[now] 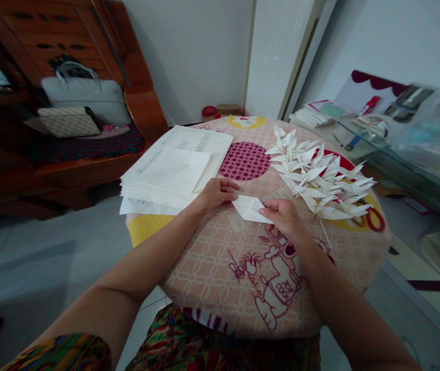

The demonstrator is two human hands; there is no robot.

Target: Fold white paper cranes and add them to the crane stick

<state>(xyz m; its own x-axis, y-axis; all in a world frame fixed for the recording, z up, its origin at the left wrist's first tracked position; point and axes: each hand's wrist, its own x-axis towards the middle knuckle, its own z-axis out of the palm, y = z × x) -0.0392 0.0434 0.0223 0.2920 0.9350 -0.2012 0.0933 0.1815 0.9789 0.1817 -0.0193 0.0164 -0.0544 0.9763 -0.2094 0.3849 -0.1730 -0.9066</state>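
Observation:
A small folded white paper (249,208) lies on the round table's patterned cloth (220,268). My left hand (216,192) presses its fingertips on the paper's left corner, fingers curled. My right hand (281,215) pinches the paper's right edge between thumb and fingers. To the left of my left hand sits a thick stack of white sheets (175,170). Beyond my right hand lies a pile of several finished white paper cranes (320,178).
Red-handled scissors (372,219) rest at the table's right edge under the cranes. A wooden bench (88,149) with a grey bag (88,95) stands at the left. A glass shelf (397,149) with books and plastic stands at the right.

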